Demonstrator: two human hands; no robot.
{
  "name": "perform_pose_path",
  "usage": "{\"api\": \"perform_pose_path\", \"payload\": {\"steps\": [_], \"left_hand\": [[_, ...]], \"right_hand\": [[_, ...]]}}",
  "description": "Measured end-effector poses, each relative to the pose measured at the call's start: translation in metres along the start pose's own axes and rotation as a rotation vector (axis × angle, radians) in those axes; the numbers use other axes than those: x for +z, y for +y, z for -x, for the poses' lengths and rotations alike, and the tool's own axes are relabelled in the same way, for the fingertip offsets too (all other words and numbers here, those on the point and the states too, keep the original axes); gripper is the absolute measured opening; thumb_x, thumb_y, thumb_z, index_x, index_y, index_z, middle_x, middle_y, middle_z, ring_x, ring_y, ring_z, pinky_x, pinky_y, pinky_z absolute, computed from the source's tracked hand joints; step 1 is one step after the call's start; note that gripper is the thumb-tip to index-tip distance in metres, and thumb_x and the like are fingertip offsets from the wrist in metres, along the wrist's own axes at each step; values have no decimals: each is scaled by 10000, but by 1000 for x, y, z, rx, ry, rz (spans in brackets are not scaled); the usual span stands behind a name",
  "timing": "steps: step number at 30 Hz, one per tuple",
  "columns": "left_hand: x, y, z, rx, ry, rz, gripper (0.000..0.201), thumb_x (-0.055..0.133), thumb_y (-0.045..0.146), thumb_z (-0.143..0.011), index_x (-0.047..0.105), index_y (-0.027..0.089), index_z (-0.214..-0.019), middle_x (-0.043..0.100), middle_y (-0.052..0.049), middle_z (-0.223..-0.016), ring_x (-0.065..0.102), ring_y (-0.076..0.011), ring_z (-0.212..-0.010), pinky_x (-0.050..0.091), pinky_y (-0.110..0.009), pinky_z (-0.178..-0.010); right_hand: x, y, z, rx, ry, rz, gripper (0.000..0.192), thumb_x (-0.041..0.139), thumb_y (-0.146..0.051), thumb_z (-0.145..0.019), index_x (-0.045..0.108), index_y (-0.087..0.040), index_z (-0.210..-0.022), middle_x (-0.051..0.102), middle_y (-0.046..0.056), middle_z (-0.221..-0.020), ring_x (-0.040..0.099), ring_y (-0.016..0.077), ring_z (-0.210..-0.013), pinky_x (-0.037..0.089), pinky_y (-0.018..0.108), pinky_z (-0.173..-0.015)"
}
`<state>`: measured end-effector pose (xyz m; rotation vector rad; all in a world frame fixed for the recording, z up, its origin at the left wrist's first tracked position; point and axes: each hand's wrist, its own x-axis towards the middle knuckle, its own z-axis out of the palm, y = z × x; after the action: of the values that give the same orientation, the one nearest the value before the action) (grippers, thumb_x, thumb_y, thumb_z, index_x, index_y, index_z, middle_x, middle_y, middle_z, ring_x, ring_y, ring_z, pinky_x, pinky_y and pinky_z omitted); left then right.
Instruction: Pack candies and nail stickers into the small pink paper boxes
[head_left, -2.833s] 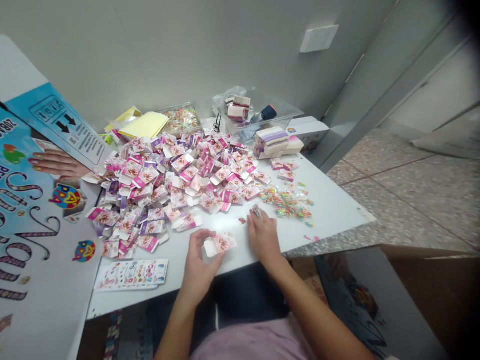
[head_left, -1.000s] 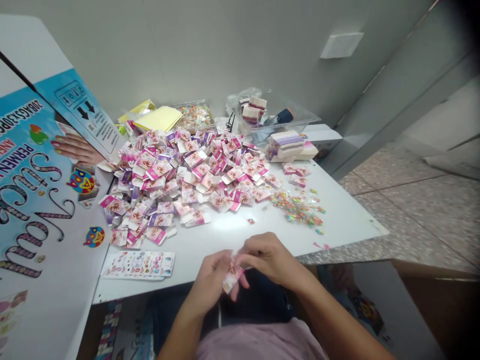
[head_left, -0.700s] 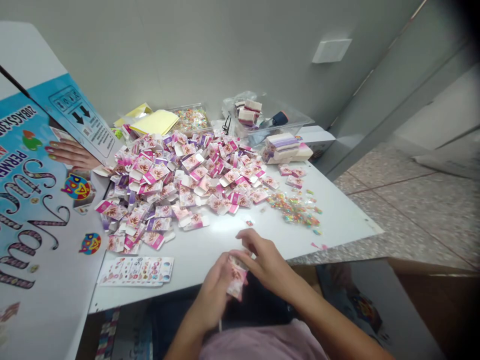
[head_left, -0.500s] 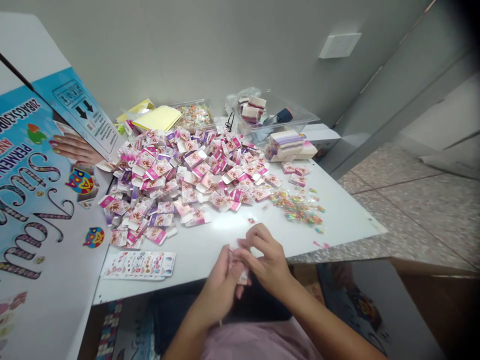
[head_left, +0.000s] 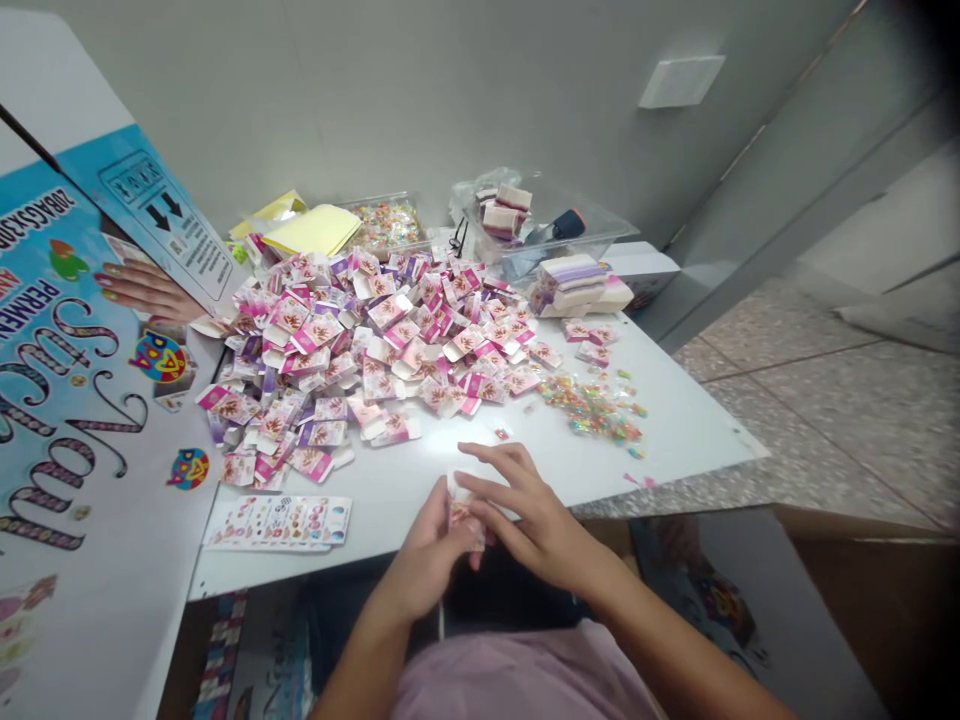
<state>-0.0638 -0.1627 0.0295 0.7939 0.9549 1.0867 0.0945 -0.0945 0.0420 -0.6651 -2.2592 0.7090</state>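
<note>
My left hand (head_left: 433, 560) is closed round a small printed box (head_left: 460, 510), thumb across its front, just over the table's near edge. Beside it, my right hand (head_left: 532, 515) has its fingers stretched out and spread; some fingertips reach the box's upper side, and whether they press on it I cannot tell. Beyond both hands lies a heap of small pink, purple and white boxes (head_left: 390, 340), many with flaps up. Small bags of colourful candy-like pieces (head_left: 592, 405) lie to the right. Sticker sheets (head_left: 277, 522) rest at the near left.
A large printed carton (head_left: 90, 400) stands along the left side. At the back are a clear tub of colourful pieces (head_left: 390, 228), yellow paper (head_left: 315, 232), black scissors (head_left: 459, 240) and a clear bin (head_left: 600, 232). Stacked flat cards (head_left: 570, 282) lie before the bin.
My right hand's fingers have gone from bent and pinching at the box to stretched out and spread. My left hand has kept hold of the box, which now shows more upright.
</note>
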Motion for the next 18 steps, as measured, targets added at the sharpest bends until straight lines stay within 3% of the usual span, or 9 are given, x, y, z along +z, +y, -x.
{"api": "perform_pose_path", "payload": {"steps": [4,6,9,13,16,18], "left_hand": [[0,3,-1,-40,52,-47,220,559,244,-873,533,202,-1087,521,25,-747,473,-121,-661,350,-223,-555],[2,6,-1,3,60,-163,149,555,282,-888,572,189,-1003,521,22,-733,456,-120,-655,343,-230,-573],[5,10,0,82,65,-277,235,520,377,-921,620,179,-997,550,5,-747,477,-138,-674,369,-251,-624],[11,7,-2,197,94,-349,415,418,464,-960,629,173,-1166,627,-37,-803,536,-188,-722,418,-301,-720],[10,-4,-4,268,131,-325,464,368,477,-971,651,156,-1150,665,-71,-878,548,-205,-749,435,-321,-768],[6,-13,-5,260,162,-273,472,359,481,-972,666,147,-1102,666,-78,-889,548,-204,-761,446,-319,-777]], "right_hand": [[-1,-6,1,111,4,-184,134,562,-201,-946,693,-224,-961,596,91,-1312,494,251,-1151,453,482,-1000],[-4,-6,-1,196,-93,-271,186,533,-227,-964,692,-218,-868,589,80,-1334,476,252,-1218,424,492,-1048],[-7,-6,-5,236,-214,-352,296,461,-262,-999,690,-213,-818,596,73,-1334,460,243,-1277,396,493,-1089],[-3,-6,-10,283,-206,-489,363,440,-302,-1009,673,-195,-752,647,85,-1246,572,223,-1164,474,439,-1018],[0,-7,-11,319,-173,-379,347,445,-285,-1008,685,-202,-772,646,80,-1262,554,234,-1184,457,464,-1022],[0,-8,-9,278,-244,-257,321,455,-274,-1006,701,-220,-806,651,67,-1266,532,245,-1212,435,485,-1025]]}}
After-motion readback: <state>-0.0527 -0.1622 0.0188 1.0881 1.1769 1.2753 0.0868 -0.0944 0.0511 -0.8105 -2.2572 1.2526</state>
